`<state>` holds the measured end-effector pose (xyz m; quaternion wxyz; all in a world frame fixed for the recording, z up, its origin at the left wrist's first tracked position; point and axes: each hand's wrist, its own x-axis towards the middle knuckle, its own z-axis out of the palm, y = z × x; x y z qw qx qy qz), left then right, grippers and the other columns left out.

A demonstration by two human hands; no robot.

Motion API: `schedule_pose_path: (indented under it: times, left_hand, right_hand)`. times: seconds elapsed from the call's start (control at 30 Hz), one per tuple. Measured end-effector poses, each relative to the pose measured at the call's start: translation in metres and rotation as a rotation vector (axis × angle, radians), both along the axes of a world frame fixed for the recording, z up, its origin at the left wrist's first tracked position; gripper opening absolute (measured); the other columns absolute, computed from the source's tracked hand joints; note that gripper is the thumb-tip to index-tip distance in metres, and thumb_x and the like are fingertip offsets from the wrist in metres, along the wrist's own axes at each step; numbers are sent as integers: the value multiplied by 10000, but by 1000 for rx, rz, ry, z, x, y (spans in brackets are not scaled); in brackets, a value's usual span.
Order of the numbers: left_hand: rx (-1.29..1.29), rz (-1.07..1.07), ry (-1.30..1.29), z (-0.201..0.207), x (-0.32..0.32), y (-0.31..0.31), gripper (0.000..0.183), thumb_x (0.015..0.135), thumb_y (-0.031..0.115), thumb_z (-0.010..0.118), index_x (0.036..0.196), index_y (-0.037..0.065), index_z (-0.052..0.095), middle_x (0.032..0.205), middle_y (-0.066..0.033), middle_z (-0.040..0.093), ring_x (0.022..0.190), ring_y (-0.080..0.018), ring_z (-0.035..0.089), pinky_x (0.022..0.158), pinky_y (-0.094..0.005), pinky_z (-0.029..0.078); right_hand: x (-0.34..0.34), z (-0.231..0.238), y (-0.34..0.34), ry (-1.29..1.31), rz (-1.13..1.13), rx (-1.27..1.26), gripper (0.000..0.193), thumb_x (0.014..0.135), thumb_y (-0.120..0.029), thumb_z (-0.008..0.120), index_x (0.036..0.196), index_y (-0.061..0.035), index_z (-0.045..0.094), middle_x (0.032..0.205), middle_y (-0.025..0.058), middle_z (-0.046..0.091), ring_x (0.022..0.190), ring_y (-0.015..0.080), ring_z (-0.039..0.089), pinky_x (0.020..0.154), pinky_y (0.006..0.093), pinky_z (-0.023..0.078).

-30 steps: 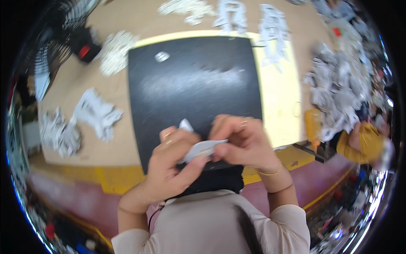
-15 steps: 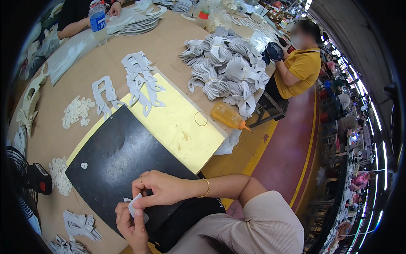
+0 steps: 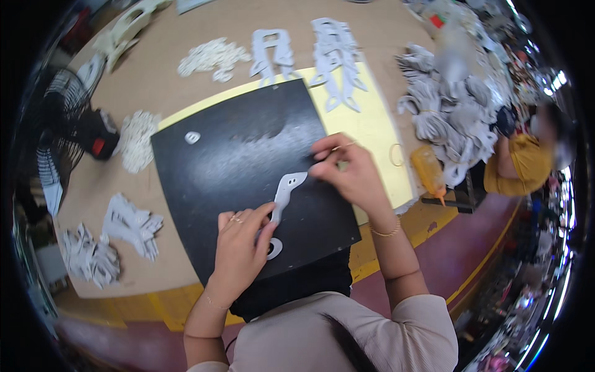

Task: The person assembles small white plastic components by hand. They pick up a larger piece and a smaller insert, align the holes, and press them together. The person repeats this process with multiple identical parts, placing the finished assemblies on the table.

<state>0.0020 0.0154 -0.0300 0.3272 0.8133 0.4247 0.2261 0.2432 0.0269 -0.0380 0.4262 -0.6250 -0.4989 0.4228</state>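
Note:
A curved white cut-out piece (image 3: 287, 193) with small holes lies along the black board (image 3: 235, 167), and a ring-shaped end shows below my left hand. My left hand (image 3: 243, 239) has its fingers and thumb closed on the middle of this piece, hiding part of it. Just past the piece's upper end is my right hand (image 3: 353, 170), thumb and forefinger apart with nothing visible between them. One small white oval part with holes (image 3: 193, 137) rests at the board's upper left.
Piles of small white parts (image 3: 139, 141) lie left of the board, near a black fan (image 3: 93, 136). Beyond a yellow sheet (image 3: 378, 149) are bundled grey-white pieces (image 3: 443, 118) and an orange squeeze bottle (image 3: 427, 172). At far right sits a person in yellow (image 3: 524, 164).
My view has swung, showing the board more squarely. My hands have moved apart; the white piece, earlier pinched between both, now lies on the board under my left hand.

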Motion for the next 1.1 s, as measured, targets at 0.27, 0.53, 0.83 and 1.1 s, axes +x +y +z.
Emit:
schedule_pose_path:
  times: [0.27,0.53,0.83,1.1]
  left_hand:
    - [151,17,117,2,0,-11,292,816,90,720,1100,47,665,999,-59,575,888,-221,543,779,-371,365]
    - [277,-185,252,-2,17,-3,424,786,49,704,1200,9,621,1340,-121,535,1224,-267,518,977,-442,385]
    - [312,-216,382,0,22,2,419,801,96,695,1201,-8,625,1316,-98,551,1232,-235,519,985,-459,369]
    - [539,-325,472,-3,33,4,339,790,116,563,1038,-82,682,1152,-234,626,1141,-338,597,1013,-429,452]
  right_hand:
    - [-4,-2,-21,-281,16,190,164,841,-71,727,989,-13,688,885,62,653,795,154,602,703,269,481]
    - [-16,-15,-43,-760,212,411,286,792,-72,733,1075,-61,698,1143,25,645,988,202,585,873,369,376]
    - [-15,-14,-42,-900,315,400,375,793,-173,749,1150,-84,675,1188,17,628,1021,183,571,883,373,357]
    - [-14,-3,-34,-959,439,342,420,783,-266,740,1153,-84,662,1187,27,599,1037,187,559,889,387,350]
